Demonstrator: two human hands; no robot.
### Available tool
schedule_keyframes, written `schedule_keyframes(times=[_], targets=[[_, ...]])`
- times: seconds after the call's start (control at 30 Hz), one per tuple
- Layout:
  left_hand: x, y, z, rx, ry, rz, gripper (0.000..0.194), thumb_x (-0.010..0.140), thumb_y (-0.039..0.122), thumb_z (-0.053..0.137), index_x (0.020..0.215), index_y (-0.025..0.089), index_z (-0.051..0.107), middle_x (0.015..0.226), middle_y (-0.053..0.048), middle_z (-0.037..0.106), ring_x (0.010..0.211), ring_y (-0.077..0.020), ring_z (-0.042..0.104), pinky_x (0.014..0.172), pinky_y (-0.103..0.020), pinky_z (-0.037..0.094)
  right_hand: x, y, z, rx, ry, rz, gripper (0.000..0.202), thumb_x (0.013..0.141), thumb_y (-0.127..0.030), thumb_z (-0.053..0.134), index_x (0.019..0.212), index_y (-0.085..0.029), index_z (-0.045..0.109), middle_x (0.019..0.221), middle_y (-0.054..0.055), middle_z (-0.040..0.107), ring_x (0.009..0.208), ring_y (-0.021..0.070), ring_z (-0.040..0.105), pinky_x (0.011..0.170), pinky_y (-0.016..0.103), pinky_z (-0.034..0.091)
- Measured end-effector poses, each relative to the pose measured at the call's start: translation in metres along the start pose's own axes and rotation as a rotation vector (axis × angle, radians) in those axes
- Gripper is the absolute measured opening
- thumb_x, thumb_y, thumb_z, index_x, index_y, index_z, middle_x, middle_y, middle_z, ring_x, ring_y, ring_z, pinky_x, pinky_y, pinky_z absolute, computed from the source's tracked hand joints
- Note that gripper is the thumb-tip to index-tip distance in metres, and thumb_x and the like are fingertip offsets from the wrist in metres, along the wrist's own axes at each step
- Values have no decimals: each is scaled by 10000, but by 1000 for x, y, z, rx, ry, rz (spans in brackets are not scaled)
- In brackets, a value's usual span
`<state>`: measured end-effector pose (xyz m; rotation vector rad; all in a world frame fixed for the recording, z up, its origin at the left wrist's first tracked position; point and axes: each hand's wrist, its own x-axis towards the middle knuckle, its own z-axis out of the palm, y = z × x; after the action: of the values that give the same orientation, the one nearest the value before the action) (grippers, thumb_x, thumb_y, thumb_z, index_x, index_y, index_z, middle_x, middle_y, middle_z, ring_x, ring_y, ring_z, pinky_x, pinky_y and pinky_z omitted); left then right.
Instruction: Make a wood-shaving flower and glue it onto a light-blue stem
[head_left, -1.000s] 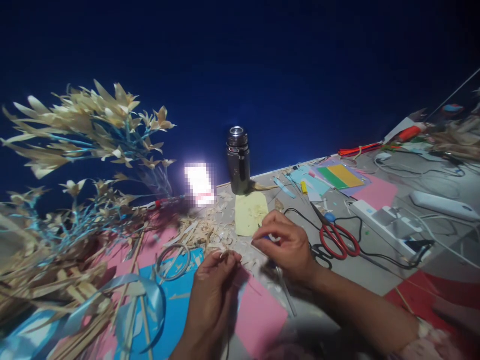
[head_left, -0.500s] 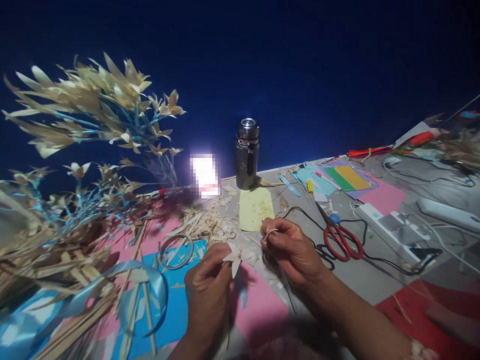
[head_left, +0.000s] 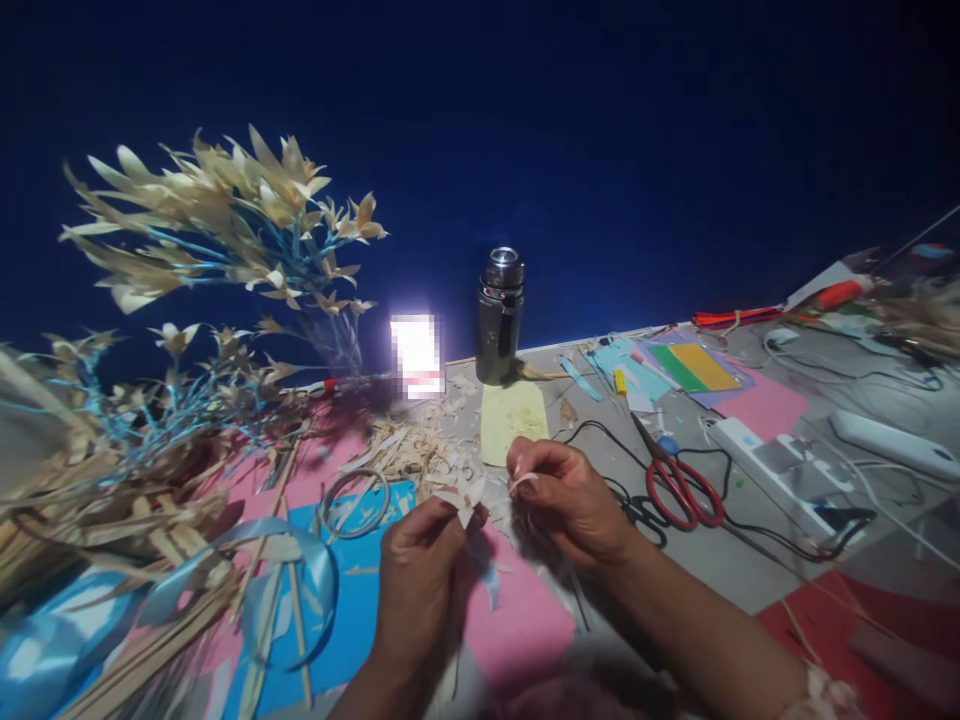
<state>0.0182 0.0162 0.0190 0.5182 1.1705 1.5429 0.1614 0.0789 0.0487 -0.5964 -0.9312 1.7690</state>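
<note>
L hand (head_left: 420,560) pinches a pale flower (head_left: 466,502) nr the far end of the pink paper (head_left: 517,615). R hand (head_left: 568,502), slightly apart, has a thin pale strip (head_left: 523,482) pinched. Beyond: yellow sheet (head_left: 501,425) w/ dark flask (head_left: 499,335) right behind; red-handled scissors (head_left: 662,466) lie R of R hand.

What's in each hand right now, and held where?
The left hand pinches a pale, papery-looking, star-shaped flower at its base, below the petals. The right hand pinches a thin, pale strip; which part is unclear.
</note>
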Motion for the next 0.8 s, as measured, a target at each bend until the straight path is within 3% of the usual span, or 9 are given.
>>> schedule_keyframes(times=[0.13,0.3,0.47,0.8], targets=[[1,0,3,-71,-13,-97,247,574,272,938,625,153,728,686,-33,736,665,-145,662,654,-231,539,-3,7,6,-3,-24,-8,168,645,-274,918,687,-207,770,697,-17,626,652,116,564,625,228,468],[0,1,9,-161,-62,-160,248,554,271,944,676,147,767,630,-24,715,597,-122,642,634,-219,541,-2,17,10,44,2,74,203,655,-280,920,702,-195,743,615,-26,647,535,117,581,529,234,496],[1,1,8,-84,-43,-106,214,578,251,920,677,146,762,621,-31,724,584,-133,660,626,-224,549,-1,27,8,56,10,108,221,676,-285,916,724,-178,729,593,-24,651,507,107,583,506,216,511],[-2,-5,0,104,-11,56,155,721,268,843,806,162,769,698,-38,762,627,-171,701,628,-252,567,-4,38,3,-107,29,-102,57,770,-221,842,773,-224,785,743,-19,628,547,116,610,471,227,529]])
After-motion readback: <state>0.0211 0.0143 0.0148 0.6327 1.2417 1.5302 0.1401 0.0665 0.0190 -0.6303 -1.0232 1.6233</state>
